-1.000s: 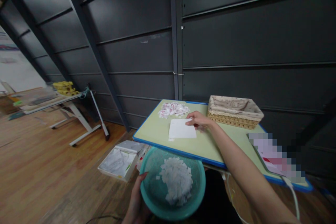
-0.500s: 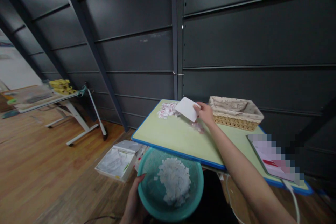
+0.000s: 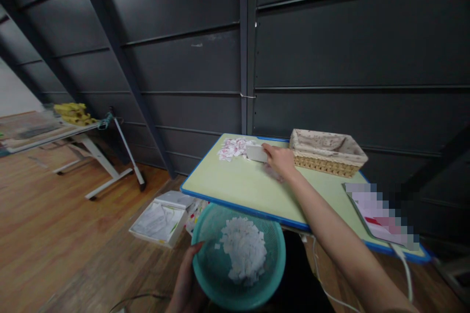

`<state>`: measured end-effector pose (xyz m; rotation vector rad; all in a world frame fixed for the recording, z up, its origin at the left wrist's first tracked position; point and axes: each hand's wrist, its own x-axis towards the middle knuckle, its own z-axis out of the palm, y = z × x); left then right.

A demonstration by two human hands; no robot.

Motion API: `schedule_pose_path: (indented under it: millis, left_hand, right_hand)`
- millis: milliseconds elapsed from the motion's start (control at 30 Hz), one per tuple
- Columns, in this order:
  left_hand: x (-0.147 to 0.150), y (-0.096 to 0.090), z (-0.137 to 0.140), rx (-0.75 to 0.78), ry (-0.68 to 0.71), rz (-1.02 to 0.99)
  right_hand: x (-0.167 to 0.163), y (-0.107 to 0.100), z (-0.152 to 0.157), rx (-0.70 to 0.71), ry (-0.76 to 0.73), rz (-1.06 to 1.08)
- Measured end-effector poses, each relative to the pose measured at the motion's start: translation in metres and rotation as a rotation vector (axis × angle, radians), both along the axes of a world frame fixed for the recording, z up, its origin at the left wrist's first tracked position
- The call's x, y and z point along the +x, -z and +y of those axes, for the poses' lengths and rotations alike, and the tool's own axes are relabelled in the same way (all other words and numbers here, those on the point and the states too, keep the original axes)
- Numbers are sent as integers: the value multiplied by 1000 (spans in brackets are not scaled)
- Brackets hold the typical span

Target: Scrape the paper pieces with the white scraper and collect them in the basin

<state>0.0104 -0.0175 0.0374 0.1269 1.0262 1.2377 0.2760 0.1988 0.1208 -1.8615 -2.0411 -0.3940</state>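
My left hand (image 3: 190,269) grips the rim of a teal plastic basket (image 3: 201,281) just below the table's front edge; some of its fingers are hidden underneath. Inside the basket lies a heap of small white paper pieces (image 3: 244,252). Over the table, my right hand (image 3: 279,157) is closed on a white card (image 3: 256,153), held tilted with its lower edge at or near the tabletop. Directly left of the card spreads a pile of small white and reddish pieces (image 3: 232,148). Beneath my right wrist is a clear plastic bag (image 3: 273,172), partly covered.
The light green table (image 3: 220,181) has a blue edge. A cloth-lined wicker basket (image 3: 326,164) stands at its back right, and a tablet-like device (image 3: 378,220) with a white cable lies at the right. An open white box (image 3: 159,222) sits on the floor at left.
My right hand has lowered the white card and moved it slightly left, turning it more upright beside the pile. My left hand still grips the teal basket. The view has shifted slightly.
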Motion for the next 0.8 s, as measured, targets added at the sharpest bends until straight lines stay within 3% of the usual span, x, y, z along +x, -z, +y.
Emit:
schedule_pose_path:
  millis: [233,367,567,800]
  left_hand:
    - [-2,7,3,-26,2,-56]
    - [-3,10,2,0,-2,-80]
    - [-1,10,1,-30,14,-34]
    - [-2,12,0,-7,23,25]
  right_hand:
    - [-3,5,2,89,-153,24]
    - [-5,5,4,126,-136,24]
    - [-10,4,4,49,-151,-58]
    - [-9,3,3,53,-126,-60]
